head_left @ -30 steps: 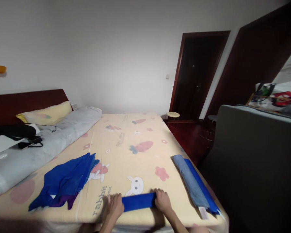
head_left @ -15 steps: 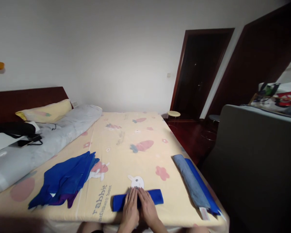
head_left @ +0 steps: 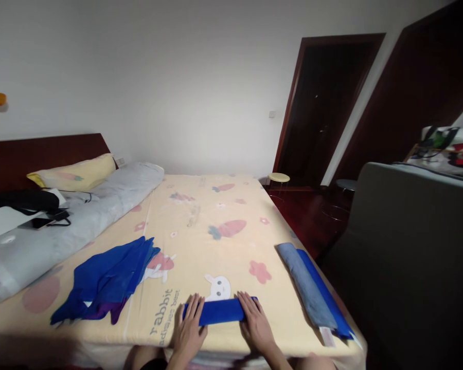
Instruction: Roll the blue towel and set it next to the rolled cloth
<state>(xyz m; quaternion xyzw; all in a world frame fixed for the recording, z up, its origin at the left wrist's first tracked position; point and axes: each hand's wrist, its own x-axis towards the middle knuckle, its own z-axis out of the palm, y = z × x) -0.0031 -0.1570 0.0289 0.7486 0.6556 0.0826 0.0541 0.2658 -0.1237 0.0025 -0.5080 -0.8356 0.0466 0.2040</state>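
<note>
A blue cloth folded into a narrow strip (head_left: 221, 312) lies near the front edge of the bed, just below a printed rabbit face. Flat on its left end rests my left hand (head_left: 191, 324), fingers stretched out. My right hand (head_left: 254, 321) lies over the right end, its fingers also extended. Between the hands the middle of the strip shows. To the left is a loose, crumpled pile of blue cloths (head_left: 106, 280) with a bit of purple. On the right edge lie a grey-blue rolled cloth (head_left: 306, 285) with a white tag and a blue folded cloth (head_left: 326, 293) beside it.
The bed sheet (head_left: 200, 246) is cream with carrot and flower prints. At the left are a grey rolled quilt (head_left: 100, 216), a yellow pillow (head_left: 77, 173) and black items with a white sheet. A dark grey panel (head_left: 412, 257) stands close on the right; a stool (head_left: 278, 178) is beyond.
My hands have moved apart from the middle of the folded blue cloth to its two ends. The view has shifted slightly.
</note>
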